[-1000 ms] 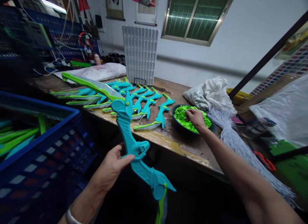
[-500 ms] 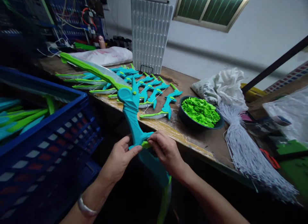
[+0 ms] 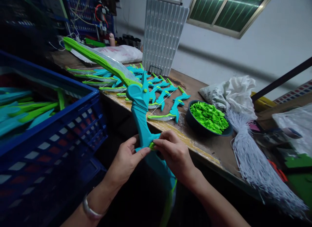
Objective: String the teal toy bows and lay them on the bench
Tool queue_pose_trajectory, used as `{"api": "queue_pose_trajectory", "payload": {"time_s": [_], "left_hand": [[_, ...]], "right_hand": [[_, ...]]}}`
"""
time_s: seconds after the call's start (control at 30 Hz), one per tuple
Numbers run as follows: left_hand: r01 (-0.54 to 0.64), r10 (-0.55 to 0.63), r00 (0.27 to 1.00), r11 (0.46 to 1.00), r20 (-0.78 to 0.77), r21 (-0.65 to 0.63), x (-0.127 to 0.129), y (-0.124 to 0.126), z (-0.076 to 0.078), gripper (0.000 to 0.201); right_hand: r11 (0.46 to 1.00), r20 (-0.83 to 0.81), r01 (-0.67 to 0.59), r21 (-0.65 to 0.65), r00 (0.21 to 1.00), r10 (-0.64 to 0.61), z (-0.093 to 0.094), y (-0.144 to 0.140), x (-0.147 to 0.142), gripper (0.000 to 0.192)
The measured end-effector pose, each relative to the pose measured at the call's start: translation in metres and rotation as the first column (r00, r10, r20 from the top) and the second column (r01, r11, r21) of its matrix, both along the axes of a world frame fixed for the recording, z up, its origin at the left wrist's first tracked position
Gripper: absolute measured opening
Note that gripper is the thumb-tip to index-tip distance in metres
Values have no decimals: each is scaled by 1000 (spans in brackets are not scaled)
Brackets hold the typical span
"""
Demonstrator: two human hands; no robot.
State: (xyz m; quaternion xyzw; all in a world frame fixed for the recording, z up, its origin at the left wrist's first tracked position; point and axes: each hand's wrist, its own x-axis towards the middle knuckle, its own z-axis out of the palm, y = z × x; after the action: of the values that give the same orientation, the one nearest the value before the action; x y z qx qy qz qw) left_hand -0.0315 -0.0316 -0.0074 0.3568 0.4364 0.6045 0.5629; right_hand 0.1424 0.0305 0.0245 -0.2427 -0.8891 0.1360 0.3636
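A turquoise and green toy bow (image 3: 140,114) stands tilted in front of me, one green limb reaching up to the left and the other hanging down below my hands. Its middle is gripped by my left hand (image 3: 129,157), thumb across the front. My right hand (image 3: 174,152) pinches a small green plastic piece (image 3: 152,145) against the bow's middle, right beside my left thumb. Fingers partly cover that piece, so whether it is seated in the bow I cannot tell. Several similar bows (image 3: 161,93) with white strings lie on the table beyond.
A dark bowl (image 3: 230,131) of small green pieces (image 3: 209,116) sits on the table (image 3: 190,85). Right of it hangs a bundle of white strings (image 3: 251,162); white sacks (image 3: 240,90) lie behind. A blue crate (image 3: 73,136) with more bow parts stands at left.
The view has shifted, so everything appears slightly further right. My right fingers have pressed closer to the bow's middle, and less of the green piece shows. Both hands keep their holds.
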Motion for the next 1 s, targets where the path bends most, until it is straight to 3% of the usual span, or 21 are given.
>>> {"api": "queue_pose_trajectory", "payload": {"time_s": [0.2, 0.27, 0.33, 0.4, 0.47, 0.53, 0.57, 0.7, 0.77, 0.87, 1.0], "left_hand": [[-17, 17, 999, 1000, -46, 3, 3, 0, 0, 46], [-30, 30, 998, 1000, -63, 1, 5, -1, 0, 46], [-35, 35, 997, 999, -73, 4, 6, -2, 1, 45], [-41, 42, 995, 999, -90, 6, 7, -5, 2, 44], [-54, 53, 988, 999, -143, 0, 7, -8, 3, 41], [-66, 63, 975, 998, -212, -8, 7, -12, 3, 39], [-66, 61, 967, 998, -247, -9, 8, -14, 4, 38], [-79, 83, 907, 997, -414, 28, 12, -20, 3, 37], [-109, 113, 873, 993, -475, 36, 13, -18, 1, 37], [-110, 76, 903, 992, -423, -55, 12, -7, -6, 44], [14, -55, 991, 950, -123, -313, 7, 16, -15, 69]], "right_hand": [[995, 24, -4, -99, 1000, 7, 12, 2, 0, 3], [991, 46, 71, -112, 997, -66, 16, 4, 2, 13], [974, 43, 129, -188, 992, -123, 18, 10, 5, 36], [909, 76, 72, -409, 996, -45, 20, 17, 7, 51], [772, 114, 6, -636, 990, 86, 22, 23, 8, 46], [698, 133, 7, -716, 983, 126, 23, 24, 9, 37], [710, 135, 17, -704, 985, 111, 24, 23, 9, 34], [855, 163, 42, -517, 985, 50, 27, 14, 13, 26], [888, 205, 72, -455, 978, 26, 25, 9, 16, 24], [873, 224, 125, -471, 974, -18, 18, 8, 19, 29], [801, 137, 44, -597, 989, 48, 12, 36, 28, 41]]}}
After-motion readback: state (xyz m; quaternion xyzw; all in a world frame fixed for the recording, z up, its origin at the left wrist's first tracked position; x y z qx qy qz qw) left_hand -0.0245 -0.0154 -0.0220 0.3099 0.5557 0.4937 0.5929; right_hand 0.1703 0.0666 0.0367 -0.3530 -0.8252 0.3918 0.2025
